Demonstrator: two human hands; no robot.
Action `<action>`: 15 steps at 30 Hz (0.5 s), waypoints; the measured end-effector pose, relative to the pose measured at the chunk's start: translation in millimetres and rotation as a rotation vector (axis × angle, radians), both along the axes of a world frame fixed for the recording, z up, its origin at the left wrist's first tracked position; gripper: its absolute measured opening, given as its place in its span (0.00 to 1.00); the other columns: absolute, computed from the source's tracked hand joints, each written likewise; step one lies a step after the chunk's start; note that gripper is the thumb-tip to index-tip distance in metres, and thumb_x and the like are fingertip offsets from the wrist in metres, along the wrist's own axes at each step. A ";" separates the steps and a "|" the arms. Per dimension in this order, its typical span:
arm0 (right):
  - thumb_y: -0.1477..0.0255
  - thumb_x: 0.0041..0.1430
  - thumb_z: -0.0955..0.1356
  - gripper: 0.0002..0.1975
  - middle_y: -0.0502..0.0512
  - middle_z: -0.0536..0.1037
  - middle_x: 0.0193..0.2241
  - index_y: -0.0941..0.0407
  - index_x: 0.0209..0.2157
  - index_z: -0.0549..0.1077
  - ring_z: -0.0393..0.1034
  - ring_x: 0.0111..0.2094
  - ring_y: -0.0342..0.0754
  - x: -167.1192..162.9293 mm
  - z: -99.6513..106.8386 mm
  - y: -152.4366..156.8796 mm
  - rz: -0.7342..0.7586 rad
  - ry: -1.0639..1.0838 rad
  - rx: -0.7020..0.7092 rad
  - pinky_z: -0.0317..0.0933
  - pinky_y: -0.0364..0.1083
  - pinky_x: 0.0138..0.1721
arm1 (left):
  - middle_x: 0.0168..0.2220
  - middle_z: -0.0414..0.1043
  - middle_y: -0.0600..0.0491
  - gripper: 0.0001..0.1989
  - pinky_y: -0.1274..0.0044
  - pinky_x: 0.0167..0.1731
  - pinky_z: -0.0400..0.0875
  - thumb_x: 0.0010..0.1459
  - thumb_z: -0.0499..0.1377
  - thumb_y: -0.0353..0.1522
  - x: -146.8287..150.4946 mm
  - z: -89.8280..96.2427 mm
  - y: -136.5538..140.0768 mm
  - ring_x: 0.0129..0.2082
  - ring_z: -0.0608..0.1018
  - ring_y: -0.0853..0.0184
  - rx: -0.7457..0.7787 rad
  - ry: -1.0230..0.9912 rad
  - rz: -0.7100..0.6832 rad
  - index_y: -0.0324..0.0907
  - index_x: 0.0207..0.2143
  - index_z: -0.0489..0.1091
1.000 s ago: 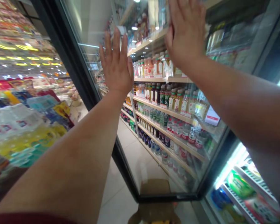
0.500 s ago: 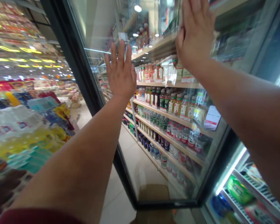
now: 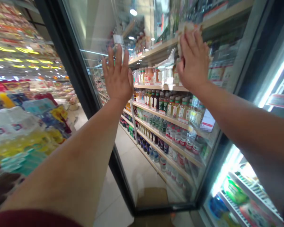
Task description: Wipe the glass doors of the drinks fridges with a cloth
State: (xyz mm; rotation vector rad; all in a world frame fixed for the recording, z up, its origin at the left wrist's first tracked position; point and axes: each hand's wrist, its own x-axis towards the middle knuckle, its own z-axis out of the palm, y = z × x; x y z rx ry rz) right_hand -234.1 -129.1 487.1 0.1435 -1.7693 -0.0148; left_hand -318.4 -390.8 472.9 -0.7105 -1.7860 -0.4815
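Note:
My left hand (image 3: 118, 78) lies flat against the glass door (image 3: 91, 28) of a cooler, its fingers spread and nothing in it. Higher and to the right, my right hand (image 3: 195, 64) presses a pale cloth (image 3: 190, 26) to the same pane. The cloth's edges show past the fingertips and beside the palm; the rest is hidden under the hand. A black frame (image 3: 59, 52) surrounds the glass, and the door stands swung open. A white label (image 3: 207, 120) is on the pane below my right forearm.
Through or in the glass appear shelves (image 3: 161, 110) with rows of drink bottles. Lit cooler racks (image 3: 246, 198) with packaged goods are at the lower right. Stacked bottle packs (image 3: 11, 123) stand at the left. A brown box-like object (image 3: 152, 197) shows low behind the pane.
My right hand has moved down on the glass, bringing the cloth at its fingertips into view. My left hand stays spread on the pane. The view has shifted slightly to the right.

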 end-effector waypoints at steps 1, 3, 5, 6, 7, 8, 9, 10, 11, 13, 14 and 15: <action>0.73 0.63 0.61 0.36 0.54 0.51 0.74 0.56 0.72 0.53 0.41 0.75 0.60 1.0 -7.8 0.3 -0.009 0.009 -0.008 0.41 0.68 0.73 | 0.76 0.35 0.68 0.32 0.67 0.75 0.23 0.70 0.42 0.43 -1.2 -0.3 -0.8 0.75 0.32 0.72 0.000 0.011 -0.004 0.50 0.73 0.46; 0.74 0.62 0.62 0.37 0.55 0.52 0.74 0.55 0.72 0.53 0.40 0.75 0.59 1.7 -37.5 -8.7 -0.006 -0.035 0.076 0.43 0.67 0.73 | 0.75 0.34 0.70 0.31 0.67 0.75 0.22 0.70 0.42 0.43 -7.7 -0.3 -2.0 0.75 0.32 0.73 -0.007 0.031 -0.022 0.52 0.73 0.45; 0.74 0.62 0.62 0.39 0.48 0.53 0.73 0.48 0.73 0.51 0.42 0.75 0.55 1.7 -73.7 -24.3 0.028 -0.157 0.261 0.45 0.65 0.74 | 0.75 0.33 0.70 0.32 0.66 0.74 0.19 0.70 0.42 0.45 -18.6 0.7 -1.7 0.75 0.30 0.73 -0.016 0.044 -0.040 0.49 0.73 0.44; 0.73 0.62 0.62 0.39 0.41 0.54 0.73 0.42 0.73 0.50 0.43 0.75 0.50 1.8 -88.5 -31.6 0.066 -0.254 0.393 0.47 0.61 0.75 | 0.75 0.34 0.70 0.33 0.66 0.73 0.16 0.70 0.43 0.46 -24.5 1.5 -1.2 0.75 0.29 0.73 -0.018 0.046 -0.041 0.47 0.73 0.43; 0.73 0.63 0.62 0.39 0.37 0.55 0.72 0.38 0.72 0.49 0.44 0.75 0.46 2.0 -98.6 -36.9 0.101 -0.338 0.511 0.47 0.58 0.75 | 0.75 0.34 0.71 0.34 0.66 0.72 0.14 0.70 0.43 0.47 -29.8 2.5 -0.5 0.74 0.26 0.73 -0.016 0.045 -0.032 0.46 0.73 0.42; 0.72 0.64 0.62 0.39 0.35 0.55 0.72 0.36 0.72 0.48 0.45 0.74 0.44 2.3 -102.9 -39.8 0.129 -0.396 0.594 0.46 0.56 0.76 | 0.75 0.35 0.72 0.34 0.68 0.71 0.12 0.70 0.43 0.47 -34.0 3.5 0.0 0.74 0.24 0.75 -0.008 0.046 -0.011 0.46 0.73 0.42; 0.72 0.64 0.62 0.38 0.34 0.54 0.72 0.36 0.72 0.48 0.45 0.74 0.43 2.3 -101.0 -39.9 0.143 -0.416 0.624 0.45 0.56 0.76 | 0.75 0.34 0.73 0.34 0.69 0.71 0.11 0.70 0.43 0.47 -36.4 4.8 0.1 0.73 0.24 0.77 -0.001 0.047 0.013 0.46 0.73 0.41; 0.71 0.65 0.61 0.37 0.36 0.53 0.72 0.37 0.72 0.49 0.44 0.74 0.44 2.2 -94.0 -37.8 0.142 -0.394 0.594 0.43 0.57 0.76 | 0.75 0.33 0.73 0.33 0.70 0.71 0.12 0.71 0.42 0.45 -36.9 6.1 -0.5 0.73 0.24 0.78 -0.003 0.042 0.033 0.47 0.73 0.41; 0.72 0.64 0.61 0.37 0.39 0.53 0.73 0.39 0.72 0.50 0.43 0.75 0.46 1.7 -83.2 -34.3 0.127 -0.338 0.512 0.42 0.60 0.76 | 0.75 0.33 0.73 0.31 0.70 0.72 0.14 0.71 0.41 0.43 -35.5 7.5 -1.7 0.73 0.26 0.78 -0.013 0.031 0.043 0.48 0.73 0.42; 0.73 0.63 0.61 0.37 0.43 0.52 0.73 0.43 0.72 0.52 0.41 0.75 0.52 -0.3 -59.0 -27.9 0.079 -0.181 0.279 0.41 0.65 0.75 | 0.75 0.33 0.72 0.30 0.66 0.73 0.19 0.71 0.41 0.39 -28.7 9.7 -6.6 0.75 0.30 0.75 -0.050 -0.001 0.031 0.48 0.73 0.43; 0.73 0.63 0.61 0.37 0.46 0.52 0.73 0.44 0.72 0.52 0.41 0.75 0.54 -1.6 -50.1 -27.6 0.055 -0.115 0.173 0.41 0.67 0.74 | 0.75 0.34 0.70 0.30 0.64 0.74 0.21 0.70 0.41 0.38 -24.1 9.8 -9.9 0.75 0.32 0.73 -0.074 -0.013 0.017 0.47 0.73 0.44; 0.74 0.62 0.61 0.37 0.48 0.52 0.73 0.47 0.72 0.52 0.40 0.76 0.56 -3.0 -45.6 -30.5 0.032 -0.066 0.090 0.42 0.69 0.73 | 0.76 0.35 0.68 0.31 0.62 0.74 0.23 0.70 0.41 0.36 -19.5 8.9 -13.6 0.75 0.33 0.72 -0.099 -0.017 0.007 0.46 0.73 0.45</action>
